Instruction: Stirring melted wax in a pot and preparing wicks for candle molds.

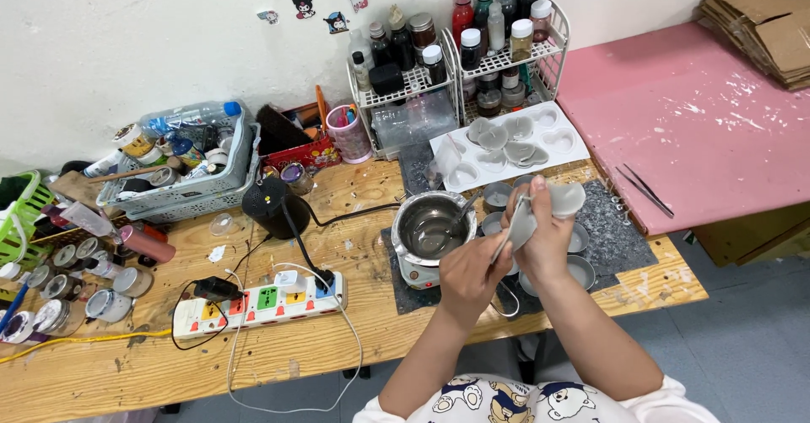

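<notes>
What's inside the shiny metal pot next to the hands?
The metal pot holds a clear, glossy liquid, and a spoon handle leans against its rim. The spoon's bowl is sunk in the liquid. The pot's bottom is lost in reflections.

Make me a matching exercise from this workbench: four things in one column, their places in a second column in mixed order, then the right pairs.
Things:
1. melting pot
2. power strip
3. tweezers
4. white heart mould tray

Places:
A. on the pink board at the right
B. in front of the wire bottle racks
C. on the dark mat, just left of the two hands
D. on the wooden bench, left of the pot, near its front edge

Pairs: 1-C, 2-D, 3-A, 4-B
</notes>
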